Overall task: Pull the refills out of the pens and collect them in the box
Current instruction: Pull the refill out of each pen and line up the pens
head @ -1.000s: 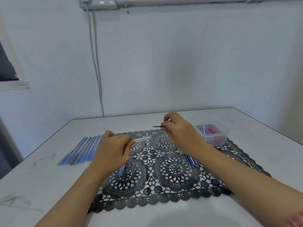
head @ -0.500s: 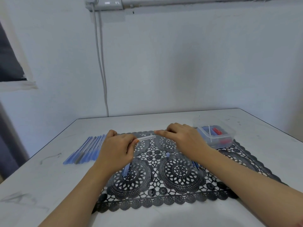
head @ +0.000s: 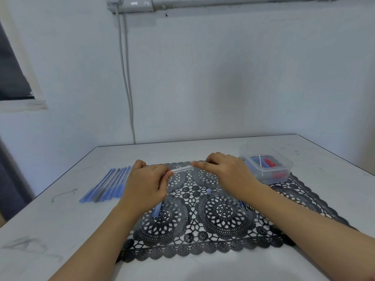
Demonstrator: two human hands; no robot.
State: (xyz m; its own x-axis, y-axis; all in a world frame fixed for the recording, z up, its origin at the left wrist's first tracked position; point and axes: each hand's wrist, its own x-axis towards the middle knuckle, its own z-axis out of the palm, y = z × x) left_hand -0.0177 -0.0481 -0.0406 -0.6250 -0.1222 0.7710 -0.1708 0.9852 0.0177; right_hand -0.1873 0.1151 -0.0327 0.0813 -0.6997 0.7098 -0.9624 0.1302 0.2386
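- A white table is covered at its near edge by a black lace mat.
- Over the mat, a clear plastic pen is held level, the left hand grip closed on one end and the right hand grip pinching the other.
- Farther off, blue pens are laid at the left, and a clear plastic box is set at the right.

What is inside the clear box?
The clear box holds red pieces, blue pieces and one thin white stick leaning upright. Its cloudy near wall blurs whatever lies on the bottom.
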